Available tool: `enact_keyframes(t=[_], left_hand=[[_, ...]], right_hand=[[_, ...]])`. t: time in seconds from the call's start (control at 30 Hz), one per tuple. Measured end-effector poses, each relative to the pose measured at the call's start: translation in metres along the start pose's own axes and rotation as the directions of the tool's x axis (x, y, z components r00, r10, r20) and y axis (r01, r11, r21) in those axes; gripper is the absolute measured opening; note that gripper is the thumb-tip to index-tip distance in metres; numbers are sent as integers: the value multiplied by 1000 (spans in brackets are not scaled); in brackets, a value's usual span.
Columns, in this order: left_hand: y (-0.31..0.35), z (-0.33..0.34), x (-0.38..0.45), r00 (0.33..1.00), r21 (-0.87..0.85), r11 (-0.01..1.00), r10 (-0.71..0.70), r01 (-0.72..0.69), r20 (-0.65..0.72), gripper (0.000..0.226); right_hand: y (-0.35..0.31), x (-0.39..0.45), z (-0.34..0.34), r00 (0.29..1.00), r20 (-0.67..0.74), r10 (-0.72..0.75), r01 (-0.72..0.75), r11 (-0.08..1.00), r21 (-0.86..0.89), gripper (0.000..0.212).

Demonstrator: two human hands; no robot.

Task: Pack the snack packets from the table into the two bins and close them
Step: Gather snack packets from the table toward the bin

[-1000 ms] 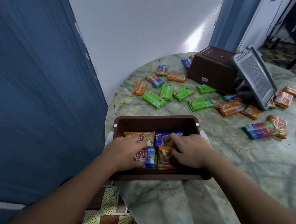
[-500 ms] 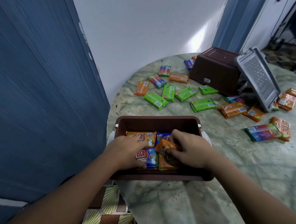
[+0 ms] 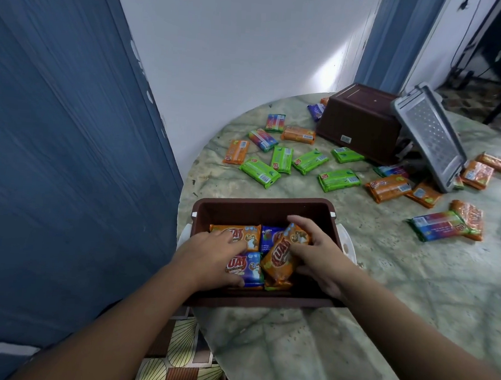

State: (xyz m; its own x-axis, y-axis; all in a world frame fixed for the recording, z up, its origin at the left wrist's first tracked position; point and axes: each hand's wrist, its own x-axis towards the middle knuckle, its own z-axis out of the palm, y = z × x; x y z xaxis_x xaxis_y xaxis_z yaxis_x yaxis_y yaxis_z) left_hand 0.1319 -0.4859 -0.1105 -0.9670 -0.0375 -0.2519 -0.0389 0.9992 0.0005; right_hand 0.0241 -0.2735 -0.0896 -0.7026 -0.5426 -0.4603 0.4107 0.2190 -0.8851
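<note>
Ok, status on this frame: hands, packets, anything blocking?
Left hand presses packets in near bin. Right hand grips tilted orange packet. Many packets loose on table. Nothing blocking.

Bare table [image 3: 398,284] right of bin [image 3: 260,209] (packets [image 3: 339,180] beyond)

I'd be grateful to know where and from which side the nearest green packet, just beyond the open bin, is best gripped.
Judging by its pose, take the green packet across its two long edges near the middle, coming from above. It lies flat on the table, long and narrow, apart from its neighbours, so fingers should fit either side. The crimped ends look too thin to hold firmly.
</note>
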Motion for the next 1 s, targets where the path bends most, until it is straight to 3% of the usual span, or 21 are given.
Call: enact_keyframes(t=[0.07, 0.13, 0.2, 0.27, 0.37, 0.4, 0.47, 0.53, 0.63, 1.0], left_hand=[[0, 0, 0, 1000, -2, 1000, 1, -1, -4, 72], [0, -1, 0, 1000, 0, 1000, 2, -2, -5, 71], [0, -1, 1, 1000, 3, 1000, 2, -2, -5, 70], [1, -1, 1, 1000, 4, 1000, 0, 0, -5, 69], [0, 0, 0, 1000, 6, 1000, 4, -4, -15, 70], [0, 1, 0, 1000, 8, 1000, 5, -4, -18, 71], [-1, 2, -1, 1000, 11, 1000, 6, -6, -19, 75], [-1, 3, 0, 1000, 16, 1000, 9, -8, -18, 78], [-1, 3, 1, 1000, 7, 1000, 7, -6, -19, 77], [2, 1, -2, 1000, 14, 1000, -2, 2, -12, 77]], right_hand=[[2, 2, 0, 1000, -15, 9, -9, 1000, -11, 42], [7, 4, -4, 995, -28, -98, 89, 966, -244, 37], [8, 6, -10, 970, 47, -240, 209, 713, -669, 40], [5, 5, -12, 957, 161, -240, 252, 415, -874, 54], [0, 6, -10, 958, 244, -149, 242, -32, -970, 87], [-2, 7, -9, 957, 251, -146, 230, -144, -962, 89], [-3, 7, -7, 943, 273, -188, 218, -267, -939, 80], [0, 8, -10, 934, 290, -207, 214, -324, -921, 80], [5, 11, -13, 936, 308, -172, 230, -363, -903, 95], [14, 15, -15, 909, 353, -223, 278, -307, -910, 91]])
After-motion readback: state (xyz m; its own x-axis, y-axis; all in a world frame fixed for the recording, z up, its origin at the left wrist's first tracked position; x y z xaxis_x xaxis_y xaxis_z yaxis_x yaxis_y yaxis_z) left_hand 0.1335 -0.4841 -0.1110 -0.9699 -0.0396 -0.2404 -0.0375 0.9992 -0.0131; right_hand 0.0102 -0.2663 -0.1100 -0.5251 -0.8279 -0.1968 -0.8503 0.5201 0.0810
